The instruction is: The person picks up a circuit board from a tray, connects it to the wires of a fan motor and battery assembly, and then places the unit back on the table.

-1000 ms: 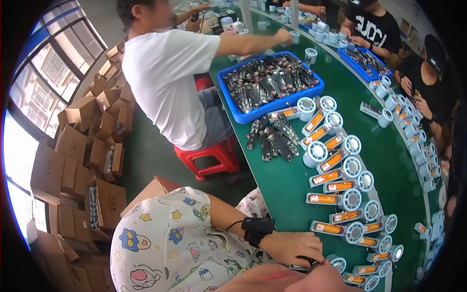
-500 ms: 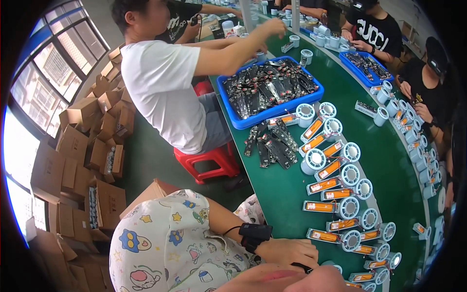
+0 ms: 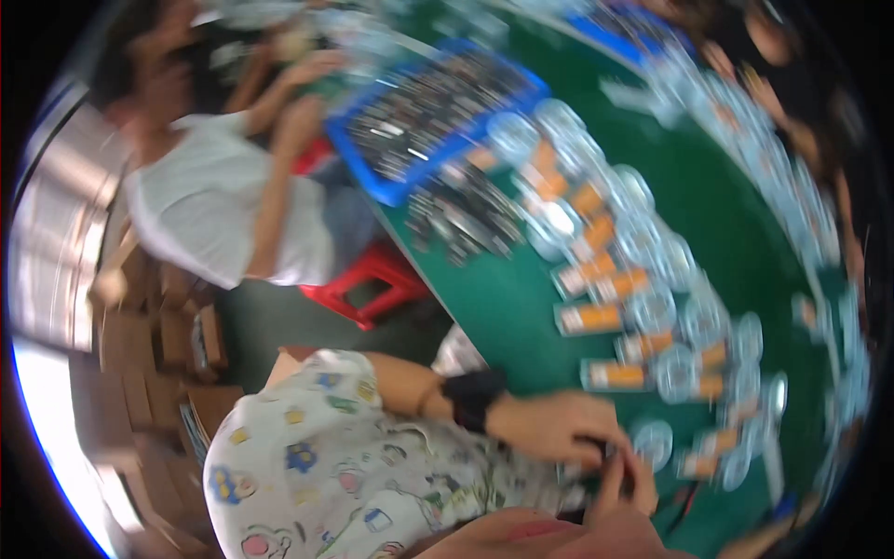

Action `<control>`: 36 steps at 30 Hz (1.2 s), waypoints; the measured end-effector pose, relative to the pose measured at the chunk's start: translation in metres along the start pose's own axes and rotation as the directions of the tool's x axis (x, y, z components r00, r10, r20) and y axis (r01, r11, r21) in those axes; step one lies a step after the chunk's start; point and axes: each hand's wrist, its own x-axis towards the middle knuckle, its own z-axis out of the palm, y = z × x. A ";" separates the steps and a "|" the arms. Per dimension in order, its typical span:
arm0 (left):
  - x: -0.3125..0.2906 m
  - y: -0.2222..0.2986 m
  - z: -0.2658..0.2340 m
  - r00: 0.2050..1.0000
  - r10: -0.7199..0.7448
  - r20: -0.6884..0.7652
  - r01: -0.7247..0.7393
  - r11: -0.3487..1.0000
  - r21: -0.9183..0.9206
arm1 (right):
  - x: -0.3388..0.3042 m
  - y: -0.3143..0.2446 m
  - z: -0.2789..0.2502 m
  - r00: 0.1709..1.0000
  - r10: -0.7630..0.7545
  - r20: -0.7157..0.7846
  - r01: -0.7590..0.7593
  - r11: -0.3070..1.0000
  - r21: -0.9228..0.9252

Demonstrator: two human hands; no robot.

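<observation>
The whole view is smeared by motion. My left hand [image 3: 559, 425], with a dark band on the wrist, reaches over the near table edge, its fingers curled and closed. Its fingertips meet those of my right hand [image 3: 631, 484], which are pinched together. Something small and dark seems to lie between them, too blurred to name. Just beyond the hands is a pale blue round housing [image 3: 652, 445]. Farther along the green table [image 3: 503, 345] stand rows of such housings, joined to pale trays with orange cells [image 3: 616, 376].
A blue tray [image 3: 380, 184] full of dark circuit boards stands at the far left, with loose boards [image 3: 466, 212] beside it. A person in white [image 3: 228, 200] sits by a red stool [image 3: 368, 287]. Cardboard boxes [image 3: 140, 354] line the left; other people work across the table.
The view has swung, shifting the tray and seated person leftward. My left hand, earlier lying near the table edge, now meets my right hand, which has come into view.
</observation>
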 end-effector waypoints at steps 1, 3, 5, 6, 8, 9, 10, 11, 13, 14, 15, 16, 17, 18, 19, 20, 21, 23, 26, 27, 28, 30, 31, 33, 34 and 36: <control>0.000 0.005 -0.012 0.998 -0.064 0.017 0.062 0.993 0.099 | 0.019 -0.017 0.009 0.997 -0.065 -0.047 0.065 0.998 -0.005; 0.000 0.017 -0.019 0.992 -0.126 -0.017 0.127 0.978 0.167 | 0.035 -0.032 0.010 0.996 -0.085 -0.029 0.087 0.994 0.068; -0.001 0.021 -0.019 0.964 -0.262 -0.043 0.265 0.960 0.096 | 0.039 -0.031 0.011 0.997 -0.074 -0.020 0.076 0.987 0.139; 0.005 0.013 -0.019 0.967 -0.255 0.026 0.253 0.966 0.043 | 0.040 -0.026 0.010 0.998 -0.018 -0.053 0.023 0.996 0.083; 0.006 0.006 -0.015 0.967 -0.252 0.035 0.251 0.967 0.034 | 0.034 -0.018 0.009 0.998 -0.059 -0.028 0.062 0.987 0.151; 0.006 0.005 -0.011 0.966 -0.258 0.019 0.257 0.965 0.047 | 0.031 -0.015 0.007 0.998 -0.038 -0.044 0.044 0.989 0.141; 0.006 0.004 -0.009 0.965 -0.259 0.039 0.258 0.965 0.043 | 0.029 -0.011 0.005 0.996 -0.080 -0.047 0.085 0.990 0.112; 0.006 0.002 -0.008 0.966 -0.255 0.051 0.253 0.967 0.041 | 0.028 -0.009 0.003 0.991 -0.126 -0.047 0.129 0.988 0.086; 0.004 0.002 -0.007 0.968 -0.243 0.056 0.240 0.969 0.050 | 0.025 -0.007 0.001 0.983 -0.179 -0.050 0.182 0.981 0.067; 0.003 0.005 -0.007 0.969 -0.242 0.055 0.239 0.969 0.060 | 0.024 -0.007 0.000 0.976 -0.215 -0.046 0.217 0.975 0.054; 0.003 0.007 -0.006 0.967 -0.248 0.054 0.245 0.968 0.056 | 0.024 -0.007 -0.001 0.967 -0.251 -0.041 0.253 0.967 0.040; 0.003 0.008 -0.005 0.966 -0.253 0.053 0.251 0.967 0.051 | 0.024 -0.007 -0.002 0.957 -0.287 -0.035 0.287 0.957 0.025; 0.003 0.009 -0.006 0.965 -0.258 0.052 0.256 0.966 0.045 | 0.025 -0.007 -0.002 0.956 -0.292 -0.040 0.293 0.956 0.029; 0.003 0.009 -0.007 0.964 -0.262 0.052 0.260 0.965 0.044 | 0.026 -0.006 -0.003 0.952 -0.306 -0.035 0.307 0.951 0.028; 0.003 0.008 -0.008 0.965 -0.257 0.047 0.255 0.966 0.046 | 0.027 -0.006 -0.003 0.947 -0.320 -0.031 0.321 0.947 0.025; 0.004 0.006 -0.010 0.967 -0.251 0.043 0.249 0.967 0.048 | 0.028 -0.005 -0.003 0.942 -0.335 -0.026 0.336 0.942 0.022; 0.005 0.005 -0.011 0.969 -0.244 0.038 0.242 0.969 0.050 | 0.029 -0.005 -0.003 0.942 -0.335 -0.023 0.336 0.942 0.022; 0.007 0.001 -0.012 0.972 -0.233 0.039 0.231 0.972 0.047 | 0.031 -0.004 -0.001 0.936 -0.351 -0.037 0.351 0.936 0.001; 0.008 0.001 -0.012 0.979 -0.202 0.036 0.200 0.978 0.053 | 0.034 -0.006 0.001 0.927 -0.372 -0.043 0.372 0.928 -0.020; 0.009 0.004 -0.012 0.980 -0.194 0.039 0.192 0.980 0.061 | 0.035 -0.007 0.000 0.924 -0.380 -0.046 0.378 0.925 -0.037; 0.008 0.006 -0.013 0.982 -0.185 0.039 0.182 0.981 0.073 | 0.034 -0.010 0.001 0.919 -0.392 -0.050 0.389 0.920 -0.053; 0.003 0.010 -0.013 0.989 -0.145 0.018 0.143 0.985 0.101 | 0.023 -0.017 -0.002 0.920 -0.390 0.030 0.391 0.915 -0.101; 0.001 0.006 -0.011 0.993 -0.118 0.023 0.115 0.986 0.117 | 0.025 -0.014 -0.004 0.922 -0.375 0.093 0.386 0.907 -0.170; 0.002 -0.001 -0.009 0.999 -0.054 0.007 0.052 0.986 0.157 | 0.024 -0.007 0.002 0.887 -0.461 0.033 0.460 0.872 -0.169; 0.002 -0.003 -0.007 0.996 -0.086 0.012 0.084 0.989 0.125 | 0.024 -0.004 0.004 0.868 -0.496 -0.015 0.489 0.860 -0.148; -0.003 0.000 -0.007 0.984 -0.176 0.034 0.174 0.983 0.052 | 0.023 -0.008 0.001 0.850 -0.528 -0.004 0.518 0.836 -0.183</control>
